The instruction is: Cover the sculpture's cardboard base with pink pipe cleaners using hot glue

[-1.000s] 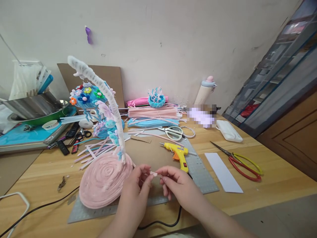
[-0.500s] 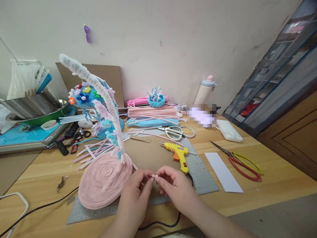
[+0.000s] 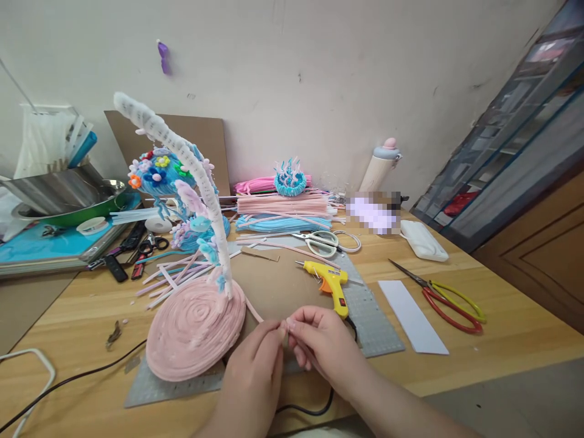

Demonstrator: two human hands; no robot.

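My left hand (image 3: 255,365) is closed in a pinch, its fingertips against those of my right hand (image 3: 322,344). Between them is a small pale pink piece (image 3: 283,326), mostly hidden by the fingers; its kind I cannot make out. Left of my hands lies a round base of coiled pink pipe cleaners (image 3: 196,328). From its back edge rises a curved white fuzzy stem (image 3: 201,176) with pastel flowers along it. A pink pipe cleaner (image 3: 253,309) runs over the brown cardboard (image 3: 269,286) toward my left hand. Beyond my right hand rests a yellow hot glue gun (image 3: 331,283).
Red-and-yellow-handled scissors (image 3: 449,304) and a white card strip (image 3: 413,316) lie at right. White-handled scissors (image 3: 322,244) lie behind the glue gun, before bundled pink pipe cleaners (image 3: 283,205). A black cord (image 3: 77,380) crosses the left front. A grey cutting mat (image 3: 378,334) lies underneath.
My left hand has turned, its fingers drawing closer together and covering more of the small pale piece. The view has shifted slightly; the things on the table stay put.
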